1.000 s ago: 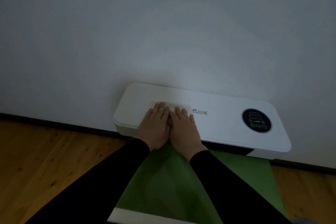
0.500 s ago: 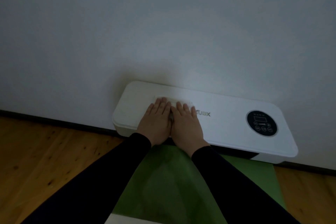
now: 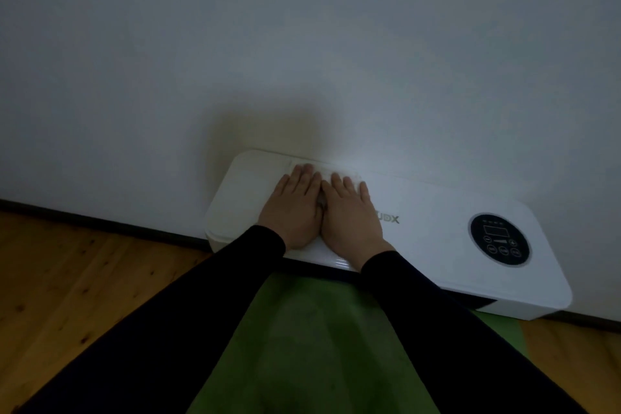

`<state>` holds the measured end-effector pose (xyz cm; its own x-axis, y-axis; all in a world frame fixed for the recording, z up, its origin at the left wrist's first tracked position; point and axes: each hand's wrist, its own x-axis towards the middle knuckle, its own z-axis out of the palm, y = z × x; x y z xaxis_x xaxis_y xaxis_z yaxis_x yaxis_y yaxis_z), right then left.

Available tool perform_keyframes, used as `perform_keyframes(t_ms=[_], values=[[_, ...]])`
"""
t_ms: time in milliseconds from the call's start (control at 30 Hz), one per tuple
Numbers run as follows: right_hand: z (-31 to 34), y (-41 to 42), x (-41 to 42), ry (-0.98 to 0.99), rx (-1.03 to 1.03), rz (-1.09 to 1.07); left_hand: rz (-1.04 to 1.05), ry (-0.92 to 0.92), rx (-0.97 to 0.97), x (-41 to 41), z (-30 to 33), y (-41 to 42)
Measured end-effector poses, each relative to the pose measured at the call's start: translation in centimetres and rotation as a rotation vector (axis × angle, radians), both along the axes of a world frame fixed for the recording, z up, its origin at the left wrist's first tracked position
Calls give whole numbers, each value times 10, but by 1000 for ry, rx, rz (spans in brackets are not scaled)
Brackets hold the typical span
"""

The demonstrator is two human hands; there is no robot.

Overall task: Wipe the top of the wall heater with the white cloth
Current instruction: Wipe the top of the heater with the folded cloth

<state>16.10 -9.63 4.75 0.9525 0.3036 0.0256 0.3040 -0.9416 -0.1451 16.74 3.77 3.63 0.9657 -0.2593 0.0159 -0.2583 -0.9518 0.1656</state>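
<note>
Wall heater (image 3: 437, 212) — long white casing with rounded corners, smooth and faintly glossy, mounted low on a matt white wall (image 3: 302, 44) above a dark skirting strip. White cloth (image 3: 339, 171): flat, thin, soft-edged, lying on the heater's left half close to its back edge where casing meets wall; only a pale strip shows beyond the fingertips, the remainder covered. Left hand (image 3: 294, 212) and right hand (image 3: 349, 217): side by side, touching along the thumbs, fingers straight and flat, palms pressing the cloth down — neither is curled round it. Change noted: against the view a second ago, both hands and the cloth sit further up the casing toward the wall edge, and more of the heater's near front lies uncovered behind the wrists. Reading: a forward wiping stroke appears to be in hand, covering the left-centre section; the left end and the whole right half look still to be wiped. Control panel (image 3: 499, 239): black round disc with small pale buttons, near the right end, well apart from the hands. Below: green mat (image 3: 319, 346), dull surface; knotted wooden floor (image 3: 84, 279); black sleeves (image 3: 201, 312).
</note>
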Motion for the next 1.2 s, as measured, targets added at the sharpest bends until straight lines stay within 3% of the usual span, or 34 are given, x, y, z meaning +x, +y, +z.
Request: perform_keyframes(t_ms=[233,500,800,1200], values=[[-1,5,16,-42,-23,1,-2,4,-9,18,0,2],[-2,4,28,32,106,2,17,-8,-9,22,1,1],[1,7,1,26,188,15,13,-5,-13,-5,-1,8],[0,20,-54,50,117,54,0,13,10,-57,-1,25]])
